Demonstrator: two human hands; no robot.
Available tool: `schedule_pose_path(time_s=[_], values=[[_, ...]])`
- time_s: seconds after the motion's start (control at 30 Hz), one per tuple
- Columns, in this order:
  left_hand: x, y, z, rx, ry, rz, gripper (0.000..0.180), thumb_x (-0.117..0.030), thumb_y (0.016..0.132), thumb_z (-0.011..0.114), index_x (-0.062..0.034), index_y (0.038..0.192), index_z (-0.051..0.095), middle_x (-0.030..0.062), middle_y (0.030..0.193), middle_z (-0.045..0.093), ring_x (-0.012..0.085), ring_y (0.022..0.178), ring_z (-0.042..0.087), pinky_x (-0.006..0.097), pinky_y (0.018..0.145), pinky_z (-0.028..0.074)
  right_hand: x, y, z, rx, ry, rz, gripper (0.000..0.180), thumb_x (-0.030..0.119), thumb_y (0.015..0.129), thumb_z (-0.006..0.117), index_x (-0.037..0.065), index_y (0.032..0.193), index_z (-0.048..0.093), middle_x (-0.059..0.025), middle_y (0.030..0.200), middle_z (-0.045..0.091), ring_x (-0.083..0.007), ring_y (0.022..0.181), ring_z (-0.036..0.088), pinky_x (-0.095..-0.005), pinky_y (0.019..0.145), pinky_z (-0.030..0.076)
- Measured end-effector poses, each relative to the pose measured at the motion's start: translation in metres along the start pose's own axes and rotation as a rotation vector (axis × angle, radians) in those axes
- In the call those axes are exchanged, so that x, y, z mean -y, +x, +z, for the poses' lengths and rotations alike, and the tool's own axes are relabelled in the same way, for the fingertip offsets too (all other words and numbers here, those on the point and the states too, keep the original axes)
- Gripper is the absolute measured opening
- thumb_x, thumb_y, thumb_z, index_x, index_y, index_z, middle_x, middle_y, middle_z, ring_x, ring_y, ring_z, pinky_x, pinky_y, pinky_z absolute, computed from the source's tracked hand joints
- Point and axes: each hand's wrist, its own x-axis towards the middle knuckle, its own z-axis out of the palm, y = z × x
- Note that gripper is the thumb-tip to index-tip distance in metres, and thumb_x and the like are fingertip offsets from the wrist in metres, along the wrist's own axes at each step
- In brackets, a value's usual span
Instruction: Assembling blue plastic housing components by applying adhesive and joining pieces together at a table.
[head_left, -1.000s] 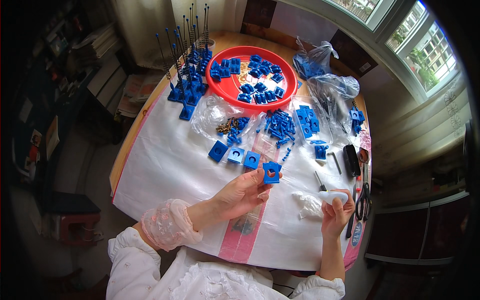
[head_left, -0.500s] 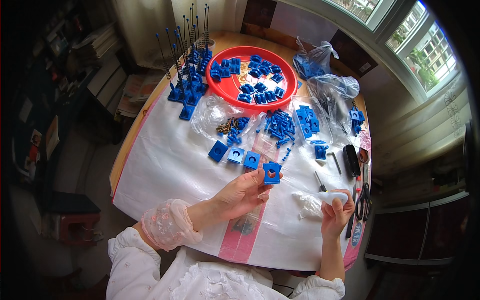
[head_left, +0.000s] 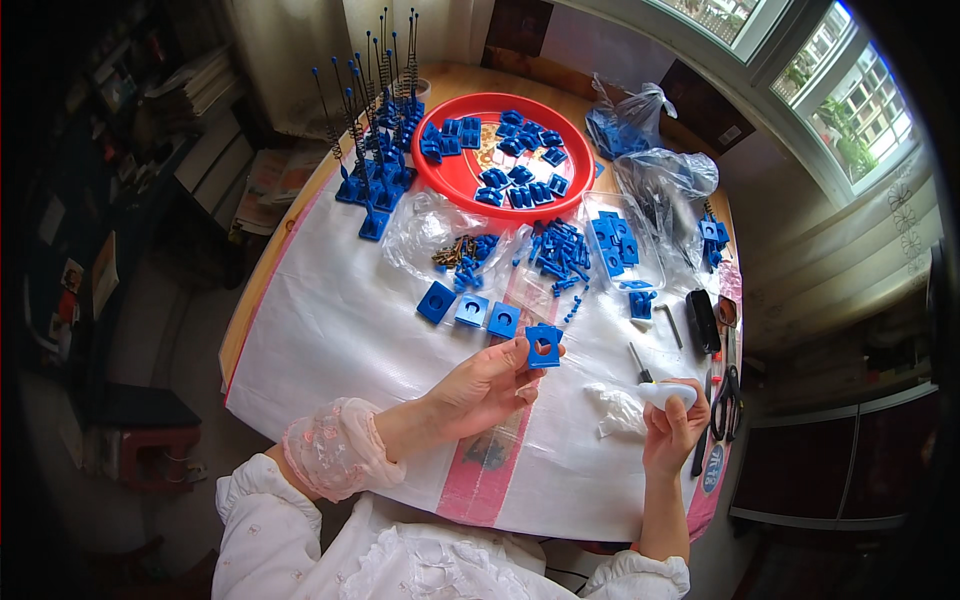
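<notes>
My left hand (head_left: pixel 490 385) is raised above the table's middle, its thumb and fingers pinching a square blue plastic part (head_left: pixel 543 348) with a round hole through it. To the right, the fingers of my right hand (head_left: pixel 675 425) wrap round a white rounded tool (head_left: pixel 668 393). From this tool a dark collar and a thin shaft point away toward the far left; its exact kind is unclear. Beside it lies a crumpled white tissue (head_left: pixel 618 410). Just beyond my left hand, three blue square pieces (head_left: pixel 470 310) with round centres form a row.
A red round tray (head_left: pixel 430 180) holds several blue parts. Blue bases with springy rods (head_left: pixel 378 165) stand far left. Small blue pegs (head_left: pixel 560 250) and brass screws (head_left: pixel 455 252) lie mid-table, near a clear plastic box (head_left: pixel 652 265). Scissors (head_left: pixel 730 400) and a hex key (head_left: pixel 672 327) lie right.
</notes>
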Motion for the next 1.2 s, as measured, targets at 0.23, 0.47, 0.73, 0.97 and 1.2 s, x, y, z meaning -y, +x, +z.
schedule_pose_path(time_s=[0.23, 0.47, 0.73, 0.97, 1.2], values=[[-0.0009, -0.0001, 0.0018, 0.019, 0.008, 0.001, 0.036, -0.032, 0.097, 0.059, -0.0109, 0.126, 0.056, 0.0008, 0.118, 0.06, 0.0102, 0.099, 0.051, 0.026, 0.077, 0.042, -0.0014, -0.0002, -0.0018, -0.001, -0.01, 0.001, 0.02, 0.014, 0.089, 0.066, -0.003, 0.095, 0.058, 0.0042, 0.062, 0.043, -0.0013, 0.047, 0.029, -0.0207, 0.045, 0.025], [0.0001, 0.0, -0.0004, 0.01, -0.005, 0.005, 0.037, -0.033, 0.097, 0.059, -0.0107, 0.126, 0.056, 0.0011, 0.12, 0.06, 0.0107, 0.101, 0.051, 0.027, 0.078, 0.042, -0.0007, 0.0002, 0.0, -0.005, -0.003, -0.006, 0.02, 0.015, 0.089, 0.067, -0.003, 0.095, 0.058, 0.0033, 0.064, 0.045, -0.0014, 0.047, 0.029, -0.0208, 0.045, 0.025], [0.0007, 0.0009, -0.0033, 0.026, -0.002, 0.005, 0.037, -0.033, 0.097, 0.058, -0.0108, 0.127, 0.055, 0.0012, 0.121, 0.06, 0.0109, 0.103, 0.051, 0.028, 0.08, 0.043, -0.0019, -0.0011, -0.0039, 0.008, 0.002, 0.006, 0.02, 0.014, 0.089, 0.067, -0.003, 0.095, 0.058, 0.001, 0.069, 0.05, -0.0017, 0.048, 0.03, -0.0208, 0.044, 0.025], [0.0002, 0.0002, -0.0021, 0.025, 0.012, 0.007, 0.038, -0.033, 0.098, 0.057, -0.0109, 0.128, 0.054, 0.0013, 0.122, 0.06, 0.011, 0.102, 0.051, 0.027, 0.08, 0.043, -0.0024, -0.0005, -0.0059, 0.034, 0.011, -0.008, 0.018, 0.012, 0.089, 0.066, -0.003, 0.096, 0.058, -0.0032, 0.078, 0.056, -0.0018, 0.048, 0.03, -0.021, 0.044, 0.026], [0.0005, -0.0003, -0.0021, 0.02, 0.002, 0.008, 0.038, -0.033, 0.098, 0.058, -0.0108, 0.129, 0.053, 0.0016, 0.122, 0.06, 0.0111, 0.102, 0.051, 0.027, 0.079, 0.043, -0.002, -0.0003, -0.0046, 0.027, 0.014, 0.001, 0.018, 0.012, 0.089, 0.065, -0.003, 0.097, 0.058, -0.0032, 0.078, 0.056, -0.0017, 0.048, 0.031, -0.0209, 0.044, 0.026]])
